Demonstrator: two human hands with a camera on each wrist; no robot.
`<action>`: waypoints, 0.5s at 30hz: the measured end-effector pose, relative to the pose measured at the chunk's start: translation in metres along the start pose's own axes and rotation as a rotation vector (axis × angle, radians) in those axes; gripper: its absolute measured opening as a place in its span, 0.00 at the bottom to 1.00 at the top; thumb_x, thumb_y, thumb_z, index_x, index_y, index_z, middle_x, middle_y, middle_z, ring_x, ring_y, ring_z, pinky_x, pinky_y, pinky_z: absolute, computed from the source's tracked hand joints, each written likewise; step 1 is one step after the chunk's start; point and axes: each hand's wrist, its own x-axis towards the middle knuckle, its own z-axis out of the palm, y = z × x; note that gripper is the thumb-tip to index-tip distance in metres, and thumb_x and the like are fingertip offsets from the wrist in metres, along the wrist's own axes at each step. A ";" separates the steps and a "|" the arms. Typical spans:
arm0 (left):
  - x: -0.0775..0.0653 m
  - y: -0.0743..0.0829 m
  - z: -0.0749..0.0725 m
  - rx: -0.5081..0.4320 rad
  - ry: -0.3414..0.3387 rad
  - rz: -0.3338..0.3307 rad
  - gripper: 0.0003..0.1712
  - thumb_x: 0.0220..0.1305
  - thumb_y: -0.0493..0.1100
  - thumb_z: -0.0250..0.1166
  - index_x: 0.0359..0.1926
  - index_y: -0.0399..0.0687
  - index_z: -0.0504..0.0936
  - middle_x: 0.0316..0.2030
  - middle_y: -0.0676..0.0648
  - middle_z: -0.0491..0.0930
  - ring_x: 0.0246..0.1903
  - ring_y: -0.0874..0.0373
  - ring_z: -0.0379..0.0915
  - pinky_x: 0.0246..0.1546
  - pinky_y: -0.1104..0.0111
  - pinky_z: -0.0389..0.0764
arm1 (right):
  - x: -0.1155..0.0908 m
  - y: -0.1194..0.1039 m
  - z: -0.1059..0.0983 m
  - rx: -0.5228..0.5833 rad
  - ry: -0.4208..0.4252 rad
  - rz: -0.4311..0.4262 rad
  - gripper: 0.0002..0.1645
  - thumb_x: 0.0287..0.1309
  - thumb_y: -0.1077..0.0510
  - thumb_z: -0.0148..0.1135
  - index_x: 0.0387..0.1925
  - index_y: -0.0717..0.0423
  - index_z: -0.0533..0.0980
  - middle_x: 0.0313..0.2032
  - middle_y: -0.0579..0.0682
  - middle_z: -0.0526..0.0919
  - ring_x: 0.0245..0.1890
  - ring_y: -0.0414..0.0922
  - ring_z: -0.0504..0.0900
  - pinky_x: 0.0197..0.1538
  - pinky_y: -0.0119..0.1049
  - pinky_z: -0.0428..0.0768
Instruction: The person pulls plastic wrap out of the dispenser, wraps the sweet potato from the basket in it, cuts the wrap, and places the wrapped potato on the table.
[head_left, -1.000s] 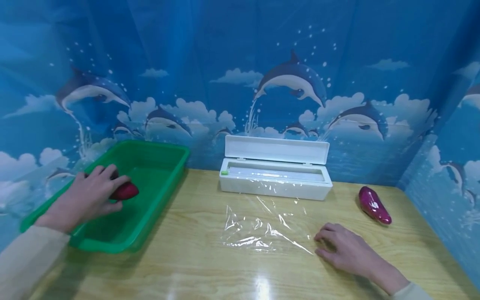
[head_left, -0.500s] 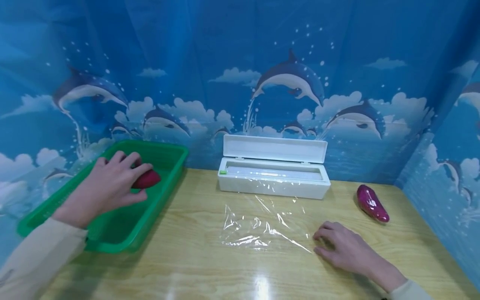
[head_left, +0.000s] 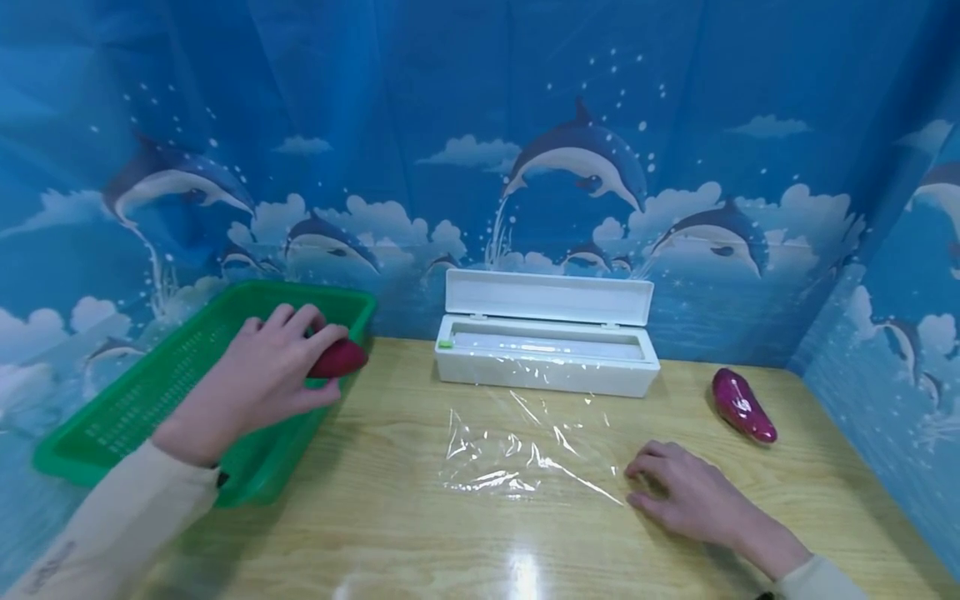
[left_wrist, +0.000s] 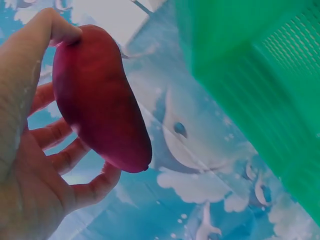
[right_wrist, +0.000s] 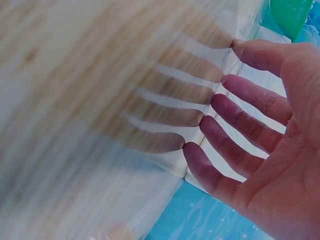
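At left, the left hand (head_left: 262,375) is gripping a red vegetable (head_left: 341,358); at lower right, the loosely curved, empty right hand (head_left: 692,496) is touching the bench (head_left: 420,542).

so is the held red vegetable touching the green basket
Apart. The left wrist view shows blue dolphin backdrop plainly between the red vegetable and the green basket.

The surface (head_left: 420,550) has a smooth, glossy wood-grain finish. Toward its left edge, the basket (head_left: 318,295) looks like smooth, perforated plastic; at the far edge, the box (head_left: 547,377) seems smooth, hard plastic. The film (head_left: 517,467) is clear, crinkled, shiny plastic. The held vegetable (left_wrist: 97,100) has smooth, mostly matt skin; near the far right corner, the purple vegetable (head_left: 742,404) gleams. The sleeves (head_left: 120,517) are matt cloth.
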 end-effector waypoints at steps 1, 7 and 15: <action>0.002 0.003 0.000 -0.008 0.000 -0.001 0.30 0.52 0.52 0.76 0.57 0.49 0.83 0.46 0.40 0.79 0.44 0.43 0.73 0.33 0.48 0.78 | 0.000 0.000 0.000 -0.002 0.002 -0.007 0.14 0.50 0.47 0.78 0.40 0.40 0.85 0.42 0.39 0.84 0.42 0.43 0.84 0.43 0.45 0.86; 0.012 0.024 0.002 -0.051 -0.012 -0.029 0.33 0.51 0.52 0.79 0.58 0.50 0.83 0.48 0.41 0.80 0.47 0.44 0.73 0.39 0.48 0.81 | 0.001 0.002 -0.001 -0.003 -0.001 -0.015 0.14 0.50 0.47 0.77 0.40 0.41 0.85 0.42 0.39 0.84 0.42 0.43 0.84 0.44 0.45 0.86; 0.021 0.041 0.015 -0.118 -0.023 -0.059 0.36 0.49 0.51 0.81 0.60 0.51 0.81 0.51 0.41 0.80 0.49 0.44 0.74 0.42 0.49 0.82 | 0.001 0.001 0.000 0.008 -0.010 -0.015 0.14 0.51 0.47 0.77 0.40 0.41 0.85 0.41 0.38 0.83 0.42 0.43 0.84 0.44 0.46 0.86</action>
